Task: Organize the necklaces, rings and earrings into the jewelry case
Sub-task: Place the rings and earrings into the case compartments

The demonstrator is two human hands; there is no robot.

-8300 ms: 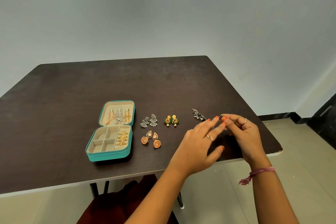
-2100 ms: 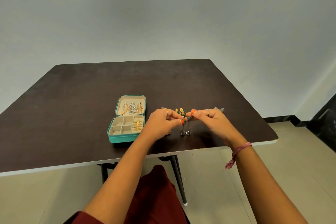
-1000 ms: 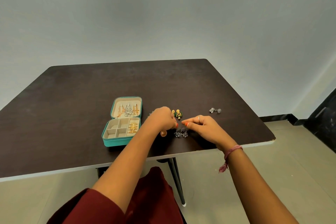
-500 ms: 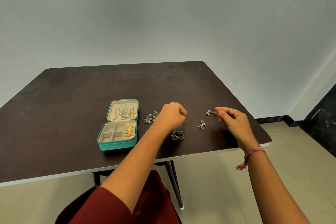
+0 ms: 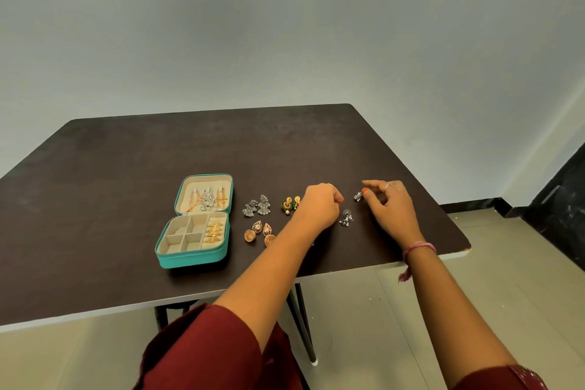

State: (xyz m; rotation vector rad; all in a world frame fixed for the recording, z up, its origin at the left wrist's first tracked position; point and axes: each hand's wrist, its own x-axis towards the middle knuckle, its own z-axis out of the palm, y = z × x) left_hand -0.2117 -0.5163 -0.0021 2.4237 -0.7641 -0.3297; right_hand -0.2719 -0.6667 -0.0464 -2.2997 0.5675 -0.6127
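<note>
Item, right hand [image 5: 391, 209]: reaching out over the far right of the dark surface [image 5: 126, 168], index finger and thumb closing on a small silver earring [image 5: 358, 196] at the fingertips, the other fingers loosely curled behind; whether the earring is already lifting off is not clear. Item, left hand [image 5: 321, 206]: resting as a curled fist just left of the right hand; whether it is holding anything cannot be told from this angle. Item, matching silver jhumka earring [image 5: 346, 218]: lying between the two hands, nearer the person, apparently waiting to be paired with the pinched one. Item, green and gold earrings [image 5: 290, 203]: lying touching the left side of the left hand. Item, silver fan-shaped earrings [image 5: 257, 207]: sitting further left of that hand. Item, copper-toned earrings [image 5: 260, 231]: lying left of the left forearm, nearer the person. Item, teal jewelry case [image 5: 193, 250]: standing well to the left of both hands, lid lying open so its compartments are reachable; necklaces [image 5: 207, 199] are hanging in the lid, gold rings [image 5: 213, 231] are sitting in the roll slot, the square compartments showing nothing inside. Judgement: the pairs are being kept side by side so each set is going in together; earrings remain outstanding.
</note>
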